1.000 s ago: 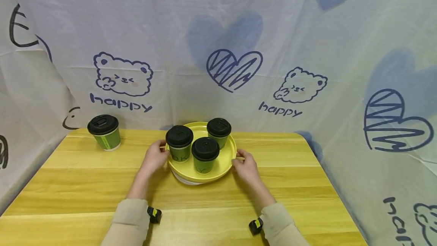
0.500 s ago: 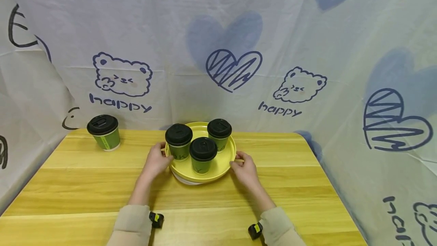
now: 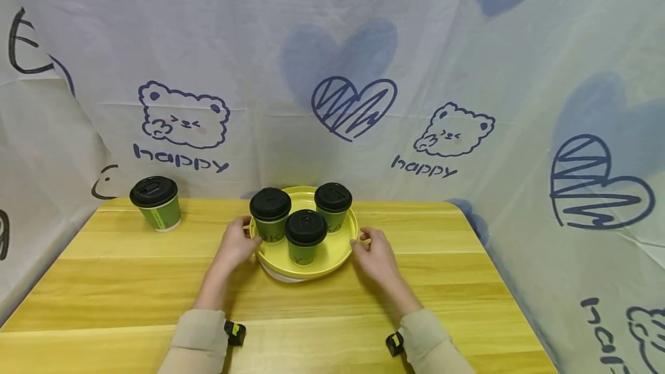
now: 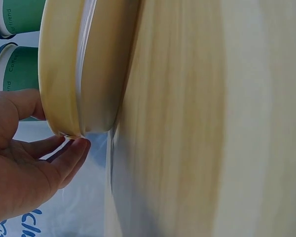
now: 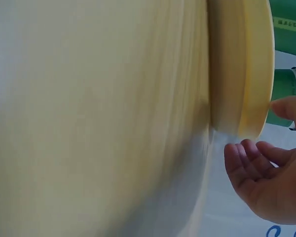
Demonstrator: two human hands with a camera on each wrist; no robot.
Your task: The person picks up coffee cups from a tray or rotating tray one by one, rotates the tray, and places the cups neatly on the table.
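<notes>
A round yellow tray stands on a pale round base near the table's back edge. It carries a left cup, a front cup and a right cup, all green paper coffee cups with black lids and dark handwritten letters. My left hand grips the tray's left edge, thumb over the rim and fingertips against the outer side. At the right edge my right hand has its thumb at the rim, while its loosely bent fingers lie just outside the tray wall.
Another lidded green cup stands alone at the table's back left. Behind the wooden table hangs a white curtain printed with bears and hearts.
The tray has turned a little clockwise with its cups: the front cup shifted left, and letters on the right cup came into view. The right hand's fingers have loosened off the edge.
</notes>
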